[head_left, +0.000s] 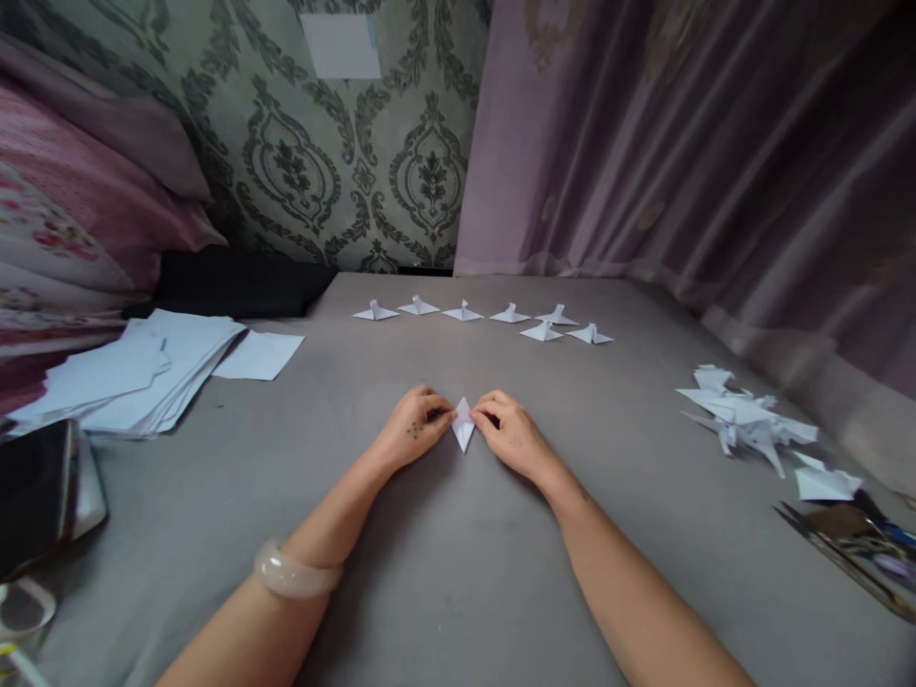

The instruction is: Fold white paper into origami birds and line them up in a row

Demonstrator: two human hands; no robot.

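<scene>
A small white folded paper [464, 431], diamond-shaped with a crease down its middle, is at the centre of the grey cloth surface [458, 592]. My left hand [416, 425] pinches its left corner between thumb and fingers. On the opposite corner, my right hand [510, 431] pinches in the same way. A pale bangle [297, 571] circles my left forearm. Beyond my hands, several white folded paper figures [511, 313] with wide pointed sides and a raised middle stand in a row.
Loose white paper sheets [154, 367] lie at the left, by a dark phone [35, 496] and a black folded cloth [243, 283]. At the right are a heap of folded papers [751, 415], another folded paper [826, 479] and scissors [837, 549]. A curtain [572, 143] hangs behind.
</scene>
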